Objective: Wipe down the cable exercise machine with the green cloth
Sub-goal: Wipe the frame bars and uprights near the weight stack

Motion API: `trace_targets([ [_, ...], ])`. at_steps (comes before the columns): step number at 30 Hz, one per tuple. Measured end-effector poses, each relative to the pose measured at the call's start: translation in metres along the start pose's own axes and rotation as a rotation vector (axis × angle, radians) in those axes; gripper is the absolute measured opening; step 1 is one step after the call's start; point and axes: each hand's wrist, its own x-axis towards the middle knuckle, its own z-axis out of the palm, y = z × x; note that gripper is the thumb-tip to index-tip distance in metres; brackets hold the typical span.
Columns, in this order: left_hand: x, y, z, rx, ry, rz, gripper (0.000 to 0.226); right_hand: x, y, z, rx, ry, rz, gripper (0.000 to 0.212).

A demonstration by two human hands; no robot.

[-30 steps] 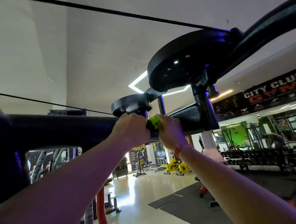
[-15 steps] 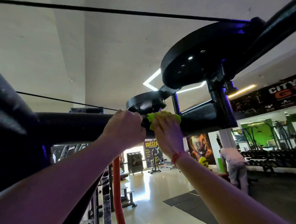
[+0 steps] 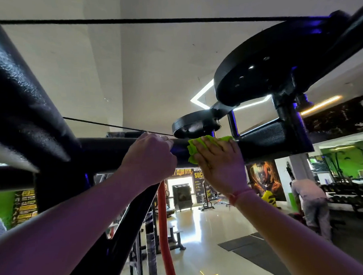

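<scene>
The cable machine's black top crossbar (image 3: 105, 154) runs across the middle of the view, with two black pulley discs (image 3: 263, 70) above it at the right. My left hand (image 3: 150, 158) grips the bar with curled fingers. Just to its right, my right hand (image 3: 219, 162) presses the green cloth (image 3: 192, 148) flat against the bar, fingers straight. The cloth shows above and left of the fingers; the rest is hidden under the palm.
A thick black frame post (image 3: 16, 93) fills the left. Thin cables (image 3: 149, 20) run overhead. Below, a person (image 3: 312, 202) bends near the dumbbell racks (image 3: 351, 191). An orange-red hanging rope (image 3: 165, 232) and gym floor mats (image 3: 251, 251) lie lower down.
My right hand has opened out flat over the cloth and spread it on the bar. The view has shifted closer and to the left; my left hand keeps its grip.
</scene>
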Motion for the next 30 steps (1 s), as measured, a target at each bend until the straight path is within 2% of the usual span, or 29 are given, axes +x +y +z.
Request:
trace_targets([
  [2,-0.002,-0.004,-0.002,0.003,-0.011,-0.001,0.043,0.004,0.015,-0.007,-0.134,-0.054,0.03,0.046],
  [4,-0.005,-0.006,-0.007,0.021,-0.02,0.008,0.043,0.01,0.021,-0.004,-0.133,-0.117,0.162,0.051],
  [7,-0.008,-0.01,-0.013,0.114,-0.036,0.047,0.039,0.018,-0.004,0.007,0.154,-0.097,0.245,0.062],
  [9,-0.011,-0.014,-0.017,0.133,-0.06,0.047,0.036,0.015,-0.019,0.012,0.226,-0.079,0.147,0.053],
  [11,-0.015,-0.017,-0.021,0.161,-0.081,0.051,0.03,0.013,-0.016,0.012,0.184,-0.103,-0.015,0.048],
  [13,-0.019,-0.021,-0.018,0.132,-0.054,0.045,0.031,0.014,-0.005,0.012,0.132,-0.115,-0.068,0.049],
  [14,-0.02,-0.022,-0.016,0.067,-0.037,0.023,0.036,0.014,0.0,0.013,0.104,-0.101,-0.017,0.049],
  [17,-0.022,-0.024,-0.014,-0.055,-0.016,-0.048,0.049,0.012,-0.018,0.026,0.125,0.015,0.35,0.049],
  [19,-0.025,-0.029,-0.01,-0.067,-0.023,-0.069,0.053,0.011,-0.056,0.031,0.181,0.104,0.448,0.045],
  [20,-0.027,-0.031,-0.009,-0.06,-0.026,-0.084,0.054,0.01,-0.073,0.032,0.217,0.114,0.398,0.044],
  [22,-0.033,-0.035,-0.009,-0.04,-0.016,-0.104,0.055,0.008,-0.085,0.029,0.243,0.078,0.172,0.043],
  [24,-0.041,-0.037,-0.011,-0.01,-0.01,-0.098,0.056,0.008,-0.068,0.028,0.198,0.073,-0.016,0.043],
  [25,-0.046,-0.038,-0.011,0.0,-0.009,-0.092,0.058,0.008,-0.056,0.03,0.17,0.081,-0.034,0.043],
  [27,-0.055,-0.042,-0.011,0.019,-0.028,-0.08,0.06,0.007,-0.045,0.032,0.166,0.106,0.124,0.043],
  [29,-0.063,-0.049,-0.011,0.051,-0.039,-0.07,0.065,0.005,-0.069,0.031,0.196,0.128,0.306,0.043],
  [30,-0.068,-0.052,-0.011,0.061,-0.035,-0.07,0.068,0.005,-0.09,0.03,0.217,0.128,0.319,0.043],
])
